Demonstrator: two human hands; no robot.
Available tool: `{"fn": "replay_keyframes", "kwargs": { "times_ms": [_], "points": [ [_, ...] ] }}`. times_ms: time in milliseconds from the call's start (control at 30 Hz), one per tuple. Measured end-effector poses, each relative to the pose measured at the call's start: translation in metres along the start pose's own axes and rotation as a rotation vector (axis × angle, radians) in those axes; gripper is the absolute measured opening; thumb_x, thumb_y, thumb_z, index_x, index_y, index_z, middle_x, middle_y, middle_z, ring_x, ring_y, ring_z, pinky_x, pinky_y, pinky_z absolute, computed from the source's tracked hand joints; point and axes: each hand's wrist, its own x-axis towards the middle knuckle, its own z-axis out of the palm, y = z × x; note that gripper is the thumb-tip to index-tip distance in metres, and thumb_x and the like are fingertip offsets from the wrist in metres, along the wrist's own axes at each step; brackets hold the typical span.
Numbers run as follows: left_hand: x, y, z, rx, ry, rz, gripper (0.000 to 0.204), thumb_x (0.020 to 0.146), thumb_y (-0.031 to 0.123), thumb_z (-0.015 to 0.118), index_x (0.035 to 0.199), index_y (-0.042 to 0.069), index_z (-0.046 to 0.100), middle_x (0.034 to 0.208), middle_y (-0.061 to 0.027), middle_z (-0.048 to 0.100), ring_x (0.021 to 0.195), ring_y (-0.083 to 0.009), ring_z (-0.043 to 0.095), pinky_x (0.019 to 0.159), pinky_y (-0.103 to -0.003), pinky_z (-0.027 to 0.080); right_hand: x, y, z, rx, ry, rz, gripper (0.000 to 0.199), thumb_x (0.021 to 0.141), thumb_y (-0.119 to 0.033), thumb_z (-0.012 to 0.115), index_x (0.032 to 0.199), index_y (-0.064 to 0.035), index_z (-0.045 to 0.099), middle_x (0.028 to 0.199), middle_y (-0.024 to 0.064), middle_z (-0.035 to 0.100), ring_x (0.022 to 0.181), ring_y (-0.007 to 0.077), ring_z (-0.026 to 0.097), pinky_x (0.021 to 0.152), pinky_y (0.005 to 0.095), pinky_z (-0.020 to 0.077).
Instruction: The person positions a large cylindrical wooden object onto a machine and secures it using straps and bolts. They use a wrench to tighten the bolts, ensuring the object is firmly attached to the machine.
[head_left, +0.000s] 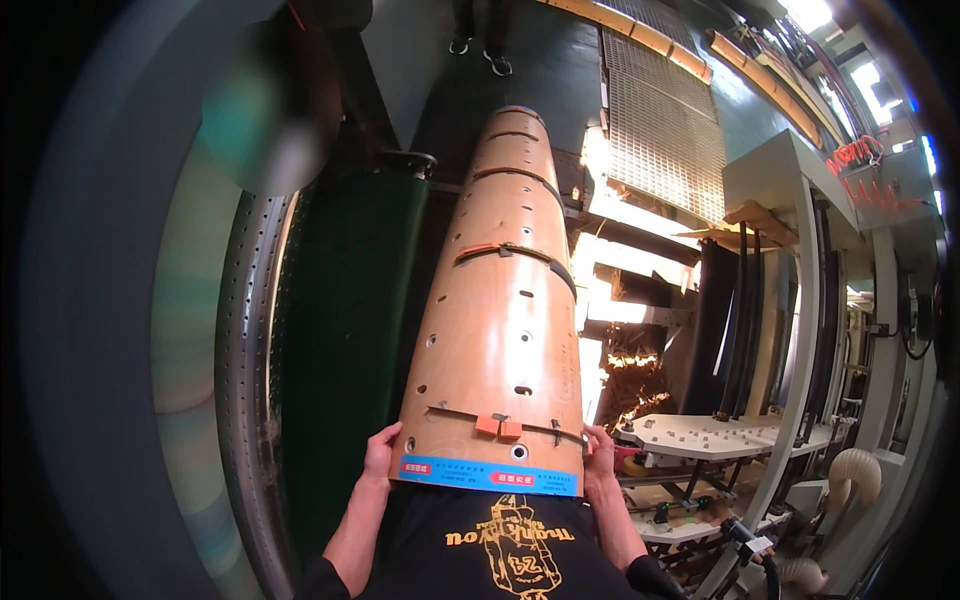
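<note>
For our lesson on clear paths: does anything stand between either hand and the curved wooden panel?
Nothing visible does. The left hand meets the wooden panel at its left edge, the right hand at its right edge, both at the near end. Orange blocks lie on top, clear of both hands.

Hands (381,455) at both edges of a curved wooden panel (480,340), grip seemingly from beneath.
</note>
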Motion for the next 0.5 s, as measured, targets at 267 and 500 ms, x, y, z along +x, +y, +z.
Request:
{"fn": "replay_keyframes", "kwargs": {
  "times_ms": [267,500],
  "points": [
    [0.002,-0.001,-0.002,-0.011,0.004,0.014,0.037,0.095,0.025,0.051,0.116,-0.003,0.062,0.113,-0.0153,0.068,0.102,-0.0256,0.066,0.095,-0.038,0.050,-0.010,-0.004,0.007,-0.069,-0.049,-0.019,0.040,0.085,-0.033,0.058,0.113,-0.0043,0.064,0.101,0.0084,0.070,0.088,0.0215,0.067,0.081,0.0347,0.0552],
    [0.003,0.001,0.000,0.007,0.006,0.015,0.036,0.095,0.024,0.052,0.116,-0.003,0.062,0.114,-0.0153,0.068,0.104,-0.0257,0.065,0.096,-0.038,0.050,-0.017,-0.005,0.018,-0.019,-0.041,-0.010,0.047,0.090,-0.031,0.054,0.129,-0.0043,0.053,0.102,0.0112,0.070,0.085,0.0211,0.069,0.077,0.0328,0.0567]
  ]
}}
